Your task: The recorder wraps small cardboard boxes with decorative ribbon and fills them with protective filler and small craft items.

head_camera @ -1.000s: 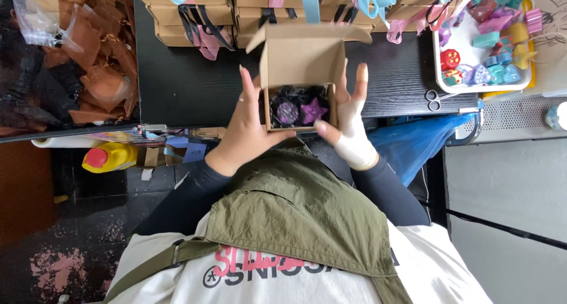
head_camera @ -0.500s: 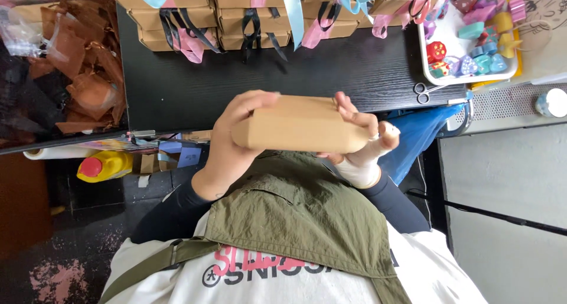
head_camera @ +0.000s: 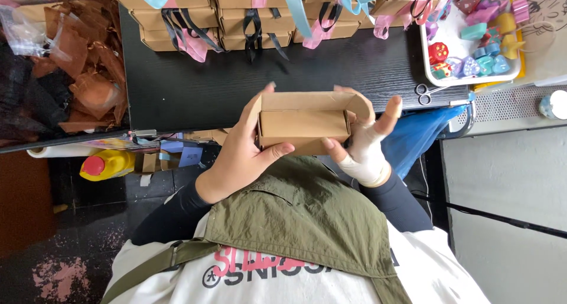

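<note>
Okay, black table (head_camera: pixel 207 85) with stacked ribboned boxes (head_camera: pixel 248 20) at the far edge. Small brown cardboard box (head_camera: pixel 304 124) held above the near edge, long axis left-right. Left hand (head_camera: pixel 242 153) and right hand (head_camera: pixel 363 147) clamp opposite ends, equally near.

Left hand (head_camera: pixel 239 153), right hand (head_camera: pixel 363 144) clasped.

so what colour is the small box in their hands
Plain kraft brown cardboard box, held between left hand and right hand; head view.

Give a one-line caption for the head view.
Both hands, left and right, hold a brown cardboard box over a black table.
</note>
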